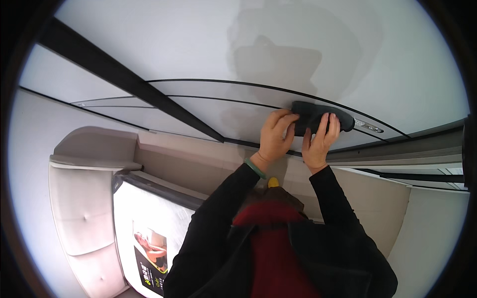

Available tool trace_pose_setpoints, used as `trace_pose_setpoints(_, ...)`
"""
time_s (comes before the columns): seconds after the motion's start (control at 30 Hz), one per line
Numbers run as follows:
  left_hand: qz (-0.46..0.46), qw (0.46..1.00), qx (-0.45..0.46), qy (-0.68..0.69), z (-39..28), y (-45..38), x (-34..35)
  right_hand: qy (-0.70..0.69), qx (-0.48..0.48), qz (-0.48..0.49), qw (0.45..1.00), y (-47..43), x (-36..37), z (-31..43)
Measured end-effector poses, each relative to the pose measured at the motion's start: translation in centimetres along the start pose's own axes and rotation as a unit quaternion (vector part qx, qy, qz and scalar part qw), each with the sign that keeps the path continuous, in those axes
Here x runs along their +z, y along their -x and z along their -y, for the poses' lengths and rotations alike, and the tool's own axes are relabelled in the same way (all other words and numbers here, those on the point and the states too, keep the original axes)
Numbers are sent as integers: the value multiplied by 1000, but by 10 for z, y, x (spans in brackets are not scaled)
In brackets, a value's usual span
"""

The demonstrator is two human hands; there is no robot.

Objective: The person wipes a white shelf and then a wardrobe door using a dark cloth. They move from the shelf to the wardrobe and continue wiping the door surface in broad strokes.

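A folded dark grey cloth [307,113] lies against a white door panel [208,87] with thin black inlay lines. My left hand [275,132], with a green bangle [255,168] at the wrist, grips the cloth's left end with bent fingers. Over the cloth's lower right part, my right hand [322,139] holds it with its fingers laid across the front. Just right of the cloth, a clear, faceted door handle [369,126] shows between the black lines. Whatever part of the handle lies behind the cloth is hidden.
A wide black vertical strip [111,69] divides the white panels at left. Behind me at left stand a beige upholstered headboard [82,201] and a mattress [156,212] bearing a printed picture and writing. A yellow shoe tip [273,182] shows on the beige floor [365,197]. A door frame [402,149] edges the right.
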State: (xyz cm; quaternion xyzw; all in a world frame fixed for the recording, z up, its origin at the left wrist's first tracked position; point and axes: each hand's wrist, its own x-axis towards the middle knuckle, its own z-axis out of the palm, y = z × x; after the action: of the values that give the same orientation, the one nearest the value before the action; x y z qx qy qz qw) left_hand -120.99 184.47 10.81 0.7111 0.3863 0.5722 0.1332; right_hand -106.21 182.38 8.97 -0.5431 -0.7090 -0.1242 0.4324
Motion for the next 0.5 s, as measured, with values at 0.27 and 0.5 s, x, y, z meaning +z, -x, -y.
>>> trace_pose_setpoints(0.27,-43,955,-218,196,6,22,15,76,-10,-66,995,10,34,-8)
trace_pose_setpoints(0.5,44,948,-226,219,37,96,-4,102,-28,-137,985,17,76,-6)
